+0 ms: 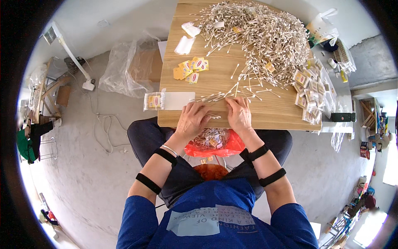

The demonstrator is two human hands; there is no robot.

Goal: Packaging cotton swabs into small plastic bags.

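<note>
Near the front edge of the wooden table, my left hand is closed, its curled fingers around some cotton swabs whose ends stick out beside the fingertips. My right hand is pinched on the right end of a loose row of cotton swabs that lies across the space between both hands. To the left, a clear pack of cotton swabs with a yellow label sits at the table's edge beside a white strip. Beyond the hands, stray swabs trail from a big heap of cotton swabs.
Yellow cards and folded clear bags lie at the table's left side. Filled packs pile up at the right edge near a dark box. A red bag of swabs hangs below the front edge. A white cable crosses the floor.
</note>
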